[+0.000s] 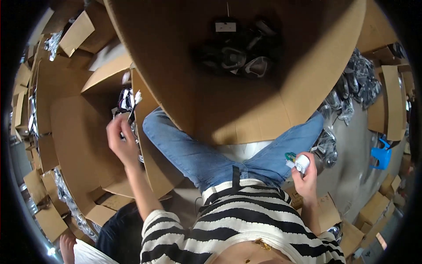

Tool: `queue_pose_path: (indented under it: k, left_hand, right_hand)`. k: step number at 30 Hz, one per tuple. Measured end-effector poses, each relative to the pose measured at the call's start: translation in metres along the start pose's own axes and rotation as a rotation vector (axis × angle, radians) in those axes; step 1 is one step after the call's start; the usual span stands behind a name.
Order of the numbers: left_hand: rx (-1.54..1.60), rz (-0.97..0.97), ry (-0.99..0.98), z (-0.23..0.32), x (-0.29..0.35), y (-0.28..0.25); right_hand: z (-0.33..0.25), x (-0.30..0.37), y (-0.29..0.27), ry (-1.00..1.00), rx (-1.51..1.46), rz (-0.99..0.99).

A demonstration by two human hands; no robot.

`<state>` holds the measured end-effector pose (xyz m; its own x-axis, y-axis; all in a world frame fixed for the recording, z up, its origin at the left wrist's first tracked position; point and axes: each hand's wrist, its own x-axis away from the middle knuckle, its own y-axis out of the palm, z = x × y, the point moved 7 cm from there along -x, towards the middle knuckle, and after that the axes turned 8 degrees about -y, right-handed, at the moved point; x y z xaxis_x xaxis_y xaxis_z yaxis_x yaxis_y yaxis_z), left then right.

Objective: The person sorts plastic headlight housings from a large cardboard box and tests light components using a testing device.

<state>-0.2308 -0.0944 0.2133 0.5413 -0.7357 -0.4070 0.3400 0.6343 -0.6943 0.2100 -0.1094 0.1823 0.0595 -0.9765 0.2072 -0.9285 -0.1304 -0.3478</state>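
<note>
My left hand (122, 140) is over the open carton on the left, its fingers pinched on a thin dark piece with a white tip (138, 97), perhaps a cable. Beneath it, small black and white packed items (126, 99) lie in that carton. Above my thigh, my right hand (306, 172) is closed around a small white rounded object (302, 163). A green piece (290, 156) sticks out beside it; I cannot tell whether the two are joined. Between my knees a large open cardboard box (246, 119) holds several dark and clear-wrapped items (244, 61) at its bottom.
The left carton (79, 127) stands against my left leg. Bagged dark goods (351, 83) are piled on the floor at right, near a blue plastic stool (380, 156). Another person's hand (67, 248) shows at lower left. More cartons (373, 209) surround me.
</note>
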Motion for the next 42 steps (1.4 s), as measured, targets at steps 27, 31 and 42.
queue_pose_path:
  k: [27, 31, 42]
  left_hand:
    - [0.201, -1.400, -0.535, -0.063, 0.235, 0.495]
    - [0.132, -1.431, -0.366, -0.038, 0.244, 0.433]
    - [0.390, -1.383, 0.473, 0.261, 0.124, 0.256]
  right_hand:
    - [0.033, -0.068, -0.001, 0.282, 0.044, -0.181]
    - [0.036, -0.052, -0.017, 0.209, 0.148, -0.093]
    - [0.011, -0.037, -0.096, -0.293, -0.135, 0.187]
